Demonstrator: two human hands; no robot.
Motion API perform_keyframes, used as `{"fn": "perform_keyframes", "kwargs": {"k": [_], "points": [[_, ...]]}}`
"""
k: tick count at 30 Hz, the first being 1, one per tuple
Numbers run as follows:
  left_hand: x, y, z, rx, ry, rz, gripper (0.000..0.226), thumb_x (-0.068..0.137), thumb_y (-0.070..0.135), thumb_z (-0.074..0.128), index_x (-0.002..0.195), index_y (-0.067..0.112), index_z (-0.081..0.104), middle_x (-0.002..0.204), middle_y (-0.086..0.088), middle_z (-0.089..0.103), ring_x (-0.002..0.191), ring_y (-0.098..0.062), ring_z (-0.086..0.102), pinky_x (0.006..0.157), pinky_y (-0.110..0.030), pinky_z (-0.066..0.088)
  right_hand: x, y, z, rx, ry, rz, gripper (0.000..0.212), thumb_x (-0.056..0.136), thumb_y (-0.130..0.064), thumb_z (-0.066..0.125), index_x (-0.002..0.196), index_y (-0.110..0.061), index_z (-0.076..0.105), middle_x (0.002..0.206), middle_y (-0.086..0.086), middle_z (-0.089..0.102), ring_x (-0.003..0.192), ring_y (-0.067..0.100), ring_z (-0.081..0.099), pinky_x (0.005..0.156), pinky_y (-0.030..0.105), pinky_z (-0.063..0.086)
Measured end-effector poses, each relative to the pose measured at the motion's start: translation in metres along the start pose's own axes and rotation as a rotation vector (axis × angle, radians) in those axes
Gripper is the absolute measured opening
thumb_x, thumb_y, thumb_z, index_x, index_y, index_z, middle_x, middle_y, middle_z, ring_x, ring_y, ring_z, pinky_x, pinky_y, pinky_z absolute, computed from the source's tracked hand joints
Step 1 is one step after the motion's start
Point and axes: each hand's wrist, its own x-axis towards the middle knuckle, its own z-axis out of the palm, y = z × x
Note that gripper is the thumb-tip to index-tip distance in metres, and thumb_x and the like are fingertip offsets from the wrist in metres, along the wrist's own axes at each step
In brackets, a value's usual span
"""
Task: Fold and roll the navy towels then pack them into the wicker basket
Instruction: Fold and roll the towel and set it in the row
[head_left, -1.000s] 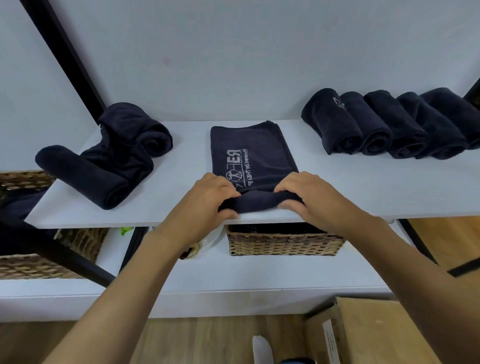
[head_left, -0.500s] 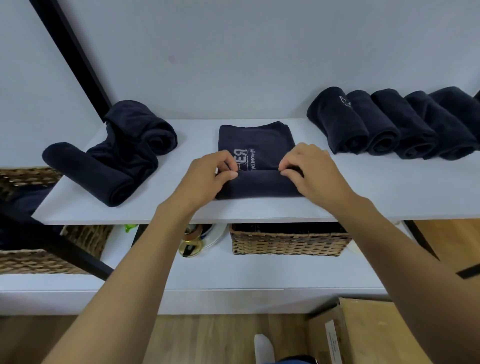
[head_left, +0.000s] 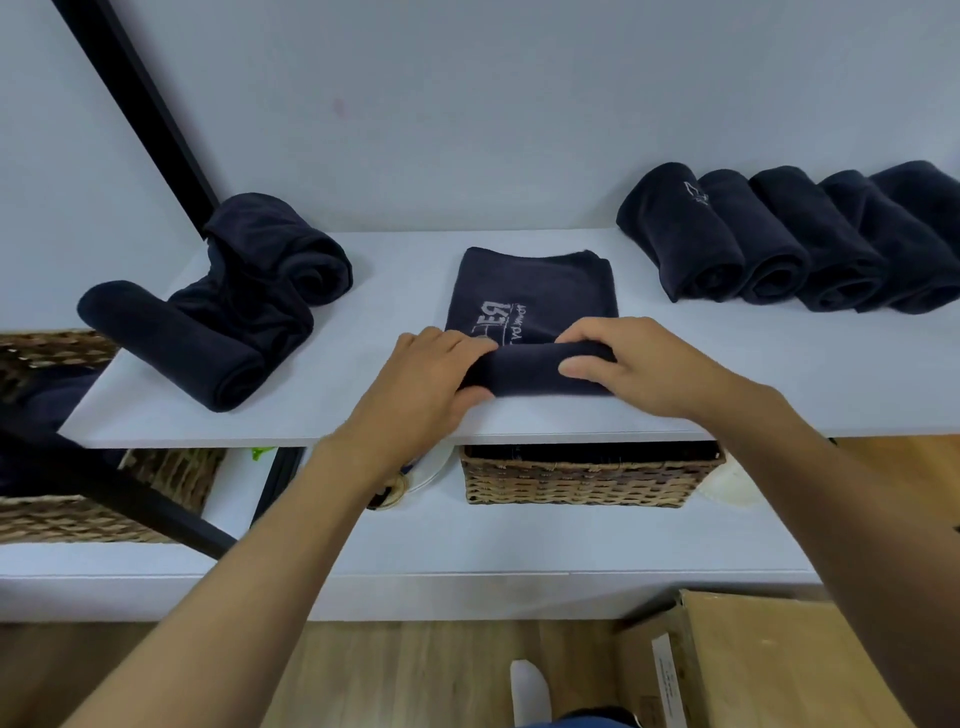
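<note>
A folded navy towel (head_left: 535, 291) with pale lettering lies in the middle of the white upper shelf (head_left: 779, 374). Its near end is curled into a thick roll (head_left: 530, 369). My left hand (head_left: 421, 379) grips the roll's left end and my right hand (head_left: 639, 364) grips its right end. Several rolled navy towels (head_left: 779, 244) lie side by side at the shelf's back right. A loose pile of navy towels (head_left: 223, 306) sits at the left. A wicker basket (head_left: 587, 483) stands on the lower shelf under my hands, its inside mostly hidden.
A second wicker basket (head_left: 67, 514) with dark cloth in it sits at the lower left behind a black diagonal frame bar (head_left: 135, 504). A white plate (head_left: 426, 473) lies beside the middle basket. A cardboard box (head_left: 769, 665) stands on the wood floor at the lower right.
Both hands have rolled the towel's near end away from me, so the roll is thicker and covers more of the lettering. The flat part is shorter.
</note>
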Motion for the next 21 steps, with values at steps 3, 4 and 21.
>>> {"fn": "perform_keyframes", "kwargs": {"k": [3, 4, 21], "points": [[0.023, -0.007, -0.015, -0.215, -0.227, -0.081, 0.026, 0.097, 0.03, 0.056, 0.12, 0.018, 0.061, 0.11, -0.002, 0.063, 0.098, -0.021, 0.055, 0.088, -0.038, 0.044, 0.01, 0.005, -0.005, 0.087, -0.001, 0.064, 0.009, 0.098, -0.034, 0.053, 0.102, -0.03, 0.059, 0.088, -0.019, 0.062, 0.084, 0.002, 0.056, 0.071, 0.021, 0.039], [0.032, -0.01, -0.019, -0.247, -0.291, -0.092, 0.023, 0.098, 0.029, 0.054, 0.115, 0.016, 0.062, 0.107, -0.004, 0.064, 0.096, -0.022, 0.056, 0.087, -0.039, 0.045, 0.013, 0.005, -0.004, 0.075, 0.02, 0.07, 0.009, 0.098, -0.034, 0.052, 0.101, -0.03, 0.059, 0.089, -0.018, 0.061, 0.085, 0.003, 0.056, 0.071, 0.021, 0.039], [0.056, -0.022, -0.005, -0.068, 0.044, 0.035, 0.037, 0.087, 0.021, 0.071, 0.123, 0.018, 0.065, 0.122, -0.004, 0.065, 0.112, -0.026, 0.054, 0.095, -0.037, 0.039, 0.046, 0.012, 0.005, -0.158, 0.191, 0.076, 0.023, 0.095, -0.042, 0.055, 0.111, -0.032, 0.068, 0.112, -0.008, 0.059, 0.104, 0.017, 0.056, 0.096, 0.045, 0.041]]}}
